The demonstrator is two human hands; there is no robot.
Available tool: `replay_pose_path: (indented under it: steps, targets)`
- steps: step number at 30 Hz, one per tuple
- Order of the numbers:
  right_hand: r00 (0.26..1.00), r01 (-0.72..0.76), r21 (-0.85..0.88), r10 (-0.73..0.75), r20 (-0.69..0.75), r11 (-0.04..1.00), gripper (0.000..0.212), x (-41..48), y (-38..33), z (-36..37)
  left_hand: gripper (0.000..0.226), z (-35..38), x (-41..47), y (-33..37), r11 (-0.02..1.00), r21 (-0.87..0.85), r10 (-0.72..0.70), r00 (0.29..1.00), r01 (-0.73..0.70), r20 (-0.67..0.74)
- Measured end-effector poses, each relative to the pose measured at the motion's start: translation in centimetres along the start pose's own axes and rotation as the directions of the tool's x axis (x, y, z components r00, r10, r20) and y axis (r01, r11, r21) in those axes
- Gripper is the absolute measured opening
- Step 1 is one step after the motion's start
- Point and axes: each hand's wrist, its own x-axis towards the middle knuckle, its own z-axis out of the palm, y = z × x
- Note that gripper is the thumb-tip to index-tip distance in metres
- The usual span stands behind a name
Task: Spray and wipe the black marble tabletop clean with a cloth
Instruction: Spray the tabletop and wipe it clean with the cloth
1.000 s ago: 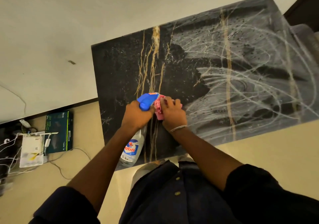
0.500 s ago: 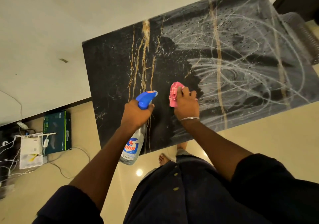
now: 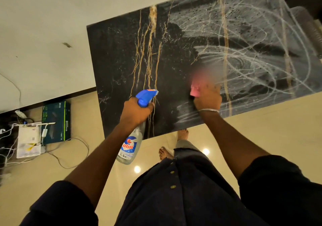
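Black marble desk (image 3: 120, 55) fills the upper right of the frame, with white smeary streaks (image 3: 257, 56) all over its right half. Right grip (image 3: 207, 100) is curled round a pink cloth (image 3: 195, 91) on the desk near its bottom edge, pretty blurry. Left grip (image 3: 135, 113) is wrapped around a blue-topped spray bottle (image 3: 129, 147) at centre frame, nozzle over the desk.

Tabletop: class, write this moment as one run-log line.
step: wiping | right hand: grips pink cloth on tabletop | left hand: holds spray bottle | white streaks: right part
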Motion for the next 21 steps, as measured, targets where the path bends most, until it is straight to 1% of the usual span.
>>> replay_pose_path:
  steps: [2,4,5,7,9,11,13,14,16,18,19,21]
  targets:
    - [0.998,-0.061,0.004,0.061,-0.009,0.998,0.064,0.2,0.4,-0.2,0.021,0.1,-0.3,0.1,1.000,0.003,0.005,1.000,-0.005,0.002]
    - [0.997,-0.074,0.028,0.074,-0.001,0.997,0.066,-0.7,-1.2,0.0,0.019,0.2,-0.7,0.4,1.000,0.007,0.020,1.000,-0.020,0.007]
    - [0.999,-0.046,0.036,0.045,0.003,0.998,0.065,-1.5,-2.3,0.3,0.017,0.2,-0.9,0.6,1.000,0.007,0.025,1.000,-0.025,0.010]
    - [0.997,0.073,0.073,-0.074,0.022,0.995,0.062,-3.9,-5.2,1.7,0.017,0.3,-1.3,0.8,0.999,0.001,0.035,0.999,-0.035,0.011]
    - [0.973,0.217,0.128,-0.225,0.057,0.968,0.061,-6.7,-8.1,3.2,0.023,0.4,-1.5,0.8,0.999,0.009,0.051,0.999,-0.051,0.002]
    - [0.935,0.330,0.150,-0.344,0.083,0.932,0.060,-8.8,-9.8,3.9,0.033,0.5,-1.6,0.5,0.998,0.029,0.053,0.999,-0.053,-0.004]
    - [0.924,0.365,0.114,-0.374,0.083,0.924,0.062,-9.0,-9.4,3.7,0.033,0.4,-1.8,0.3,0.998,0.034,0.058,0.998,-0.058,-0.009]
    - [0.934,0.344,0.093,-0.350,0.065,0.934,0.062,-8.5,-8.5,3.5,0.028,0.4,-2.0,0.3,0.998,0.026,0.058,0.998,-0.057,-0.013]
    - [0.972,0.231,0.070,-0.233,0.021,0.970,0.062,-7.4,-5.9,2.9,0.019,0.4,-2.4,0.1,0.999,0.001,0.044,0.999,-0.044,-0.013]
    - [0.996,0.085,0.045,-0.085,0.002,0.995,0.062,-6.3,-3.0,2.1,0.019,0.5,-2.7,0.0,0.999,0.002,0.039,0.999,-0.039,-0.006]
    - [0.999,0.035,0.029,-0.036,0.015,0.999,0.063,-5.8,-1.8,1.7,0.020,0.5,-2.9,0.0,0.999,0.003,0.041,0.999,-0.041,-0.001]
    - [0.999,-0.014,0.022,0.013,0.035,1.000,0.066,-5.2,-0.4,1.3,0.021,0.6,-3.1,0.1,0.999,-0.003,0.044,0.999,-0.044,-0.001]
